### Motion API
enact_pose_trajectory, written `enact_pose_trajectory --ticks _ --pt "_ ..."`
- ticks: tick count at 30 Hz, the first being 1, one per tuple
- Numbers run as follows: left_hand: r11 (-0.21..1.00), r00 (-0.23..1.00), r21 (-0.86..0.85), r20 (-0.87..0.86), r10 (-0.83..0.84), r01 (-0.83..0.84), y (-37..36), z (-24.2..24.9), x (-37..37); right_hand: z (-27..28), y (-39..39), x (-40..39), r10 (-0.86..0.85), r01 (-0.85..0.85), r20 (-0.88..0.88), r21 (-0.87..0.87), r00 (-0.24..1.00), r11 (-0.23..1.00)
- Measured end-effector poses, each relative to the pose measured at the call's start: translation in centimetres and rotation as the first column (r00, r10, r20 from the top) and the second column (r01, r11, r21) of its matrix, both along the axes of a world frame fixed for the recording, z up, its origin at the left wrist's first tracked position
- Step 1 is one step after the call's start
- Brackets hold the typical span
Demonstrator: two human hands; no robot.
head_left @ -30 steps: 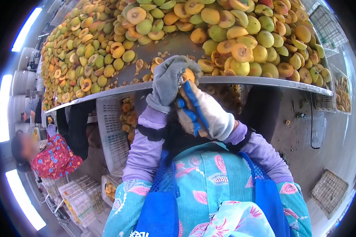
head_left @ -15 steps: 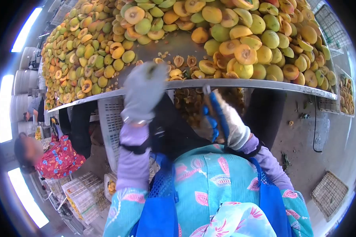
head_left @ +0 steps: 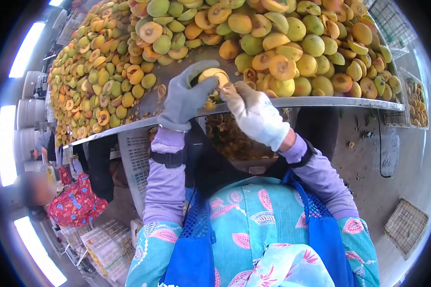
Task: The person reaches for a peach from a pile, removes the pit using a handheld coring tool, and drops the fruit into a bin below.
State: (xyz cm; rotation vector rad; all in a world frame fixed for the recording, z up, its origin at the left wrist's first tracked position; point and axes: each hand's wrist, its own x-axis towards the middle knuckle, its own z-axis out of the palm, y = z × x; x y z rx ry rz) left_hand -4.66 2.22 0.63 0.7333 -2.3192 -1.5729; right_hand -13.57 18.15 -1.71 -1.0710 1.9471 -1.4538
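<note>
My left hand (head_left: 187, 93), in a grey glove, is closed around a yellow peach half (head_left: 213, 75) with its cut edge showing, just above the table's near rim. Fingers pinched, my right hand (head_left: 254, 110) in a white glove meets the fruit from the right. Brownish material (head_left: 228, 90) shows at its fingertips; I cannot tell what it grips there. Behind both hands, halved peaches (head_left: 282, 67) lie heaped on the metal table (head_left: 177, 71), some with the pit hollow facing up.
A raised metal edge (head_left: 321, 102) runs along the table front. Below it sits a container of fruit pieces (head_left: 230, 134), beside a white crate (head_left: 135, 158). Another person in red patterned clothing (head_left: 76, 203) is at the left. A wire basket (head_left: 406, 227) rests on the floor at right.
My left hand has come right and down from over the table and now holds a peach half. My right hand has risen from below the edge to meet it.
</note>
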Motion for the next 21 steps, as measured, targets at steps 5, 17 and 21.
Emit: enact_pose_trajectory --ticks 5,17,21 --pt "0.942 0.888 0.335 -0.439 0.136 0.021 1.7 -3.5 0.2 0.5 -1.3 2.2 -0.029 0.029 0.039 0.001 0.999 1.000" --pt "0.901 0.870 0.430 -0.419 0.259 -0.060 2.5 -3.4 0.1 0.0 -1.5 4.1 -0.123 0.104 0.131 0.143 0.984 0.984" --pt "0.933 0.935 0.359 -0.335 0.116 0.013 1.5 -2.0 0.7 -1.0 -1.0 3.9 -0.009 -0.013 0.192 0.114 0.981 0.993"
